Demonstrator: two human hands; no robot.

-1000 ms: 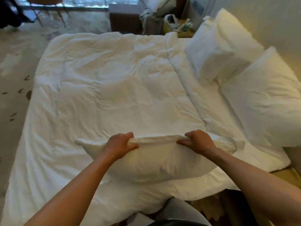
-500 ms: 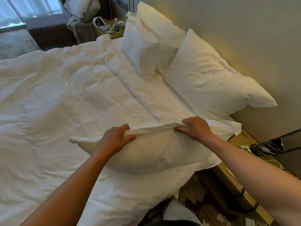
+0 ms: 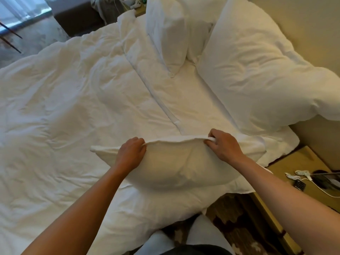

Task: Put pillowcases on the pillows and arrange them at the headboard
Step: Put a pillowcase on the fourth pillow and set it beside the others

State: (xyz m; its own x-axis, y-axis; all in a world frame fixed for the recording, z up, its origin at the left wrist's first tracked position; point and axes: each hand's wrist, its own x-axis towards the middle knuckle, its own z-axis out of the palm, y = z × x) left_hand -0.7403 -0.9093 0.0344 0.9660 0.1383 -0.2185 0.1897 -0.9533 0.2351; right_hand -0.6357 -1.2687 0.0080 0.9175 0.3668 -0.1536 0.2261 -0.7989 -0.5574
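White bed (image 3: 55,116), rumpled duvet (image 3: 82,89), three pillows (image 3: 257,70) on it

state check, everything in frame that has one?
left hand: gripping the held pillow's top edge
right hand: pinching the same edge
held pillow: cased, raised over the duvet
duvet: spread, wrinkled
big pillow: leaning at the wall
far pillows: propped upright
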